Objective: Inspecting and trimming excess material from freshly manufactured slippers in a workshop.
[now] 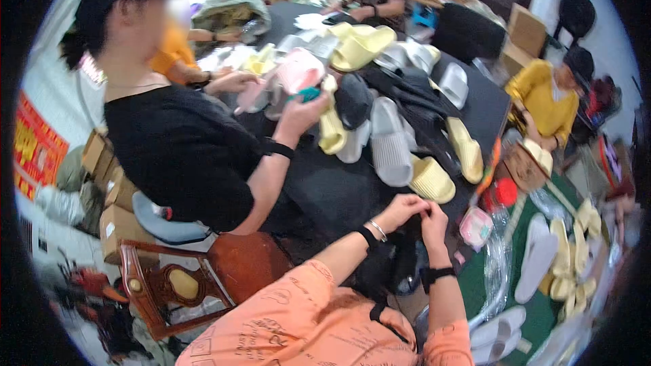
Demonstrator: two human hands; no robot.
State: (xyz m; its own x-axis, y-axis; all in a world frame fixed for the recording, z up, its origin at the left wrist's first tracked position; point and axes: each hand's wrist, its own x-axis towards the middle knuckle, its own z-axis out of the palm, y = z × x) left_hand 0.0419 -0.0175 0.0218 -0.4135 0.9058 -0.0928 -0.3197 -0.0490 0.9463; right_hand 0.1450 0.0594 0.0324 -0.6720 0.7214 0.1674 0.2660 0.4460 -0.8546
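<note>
My left hand (401,212), with a bangle and a black band at the wrist, reaches over the near edge of the black table (315,193). Its fingertips meet those of my right hand (434,222). Both hands are closed in a pinch; anything between the fingers is too small or blurred to make out. Just beyond them lies a yellow ribbed slide sandal (432,180). A grey slide sandal (391,146) sits behind it to the left, and another yellow slide sandal (465,152) rests farther right. Black cloth (413,95) is bunched among the sandals.
At left, a co-worker in black (183,149) handles a pink slide sandal (298,71) and a teal object. A wooden chair (203,281) stands at my left. More sandals lie on a green mat (505,285) at right, near a seated person in yellow (542,95).
</note>
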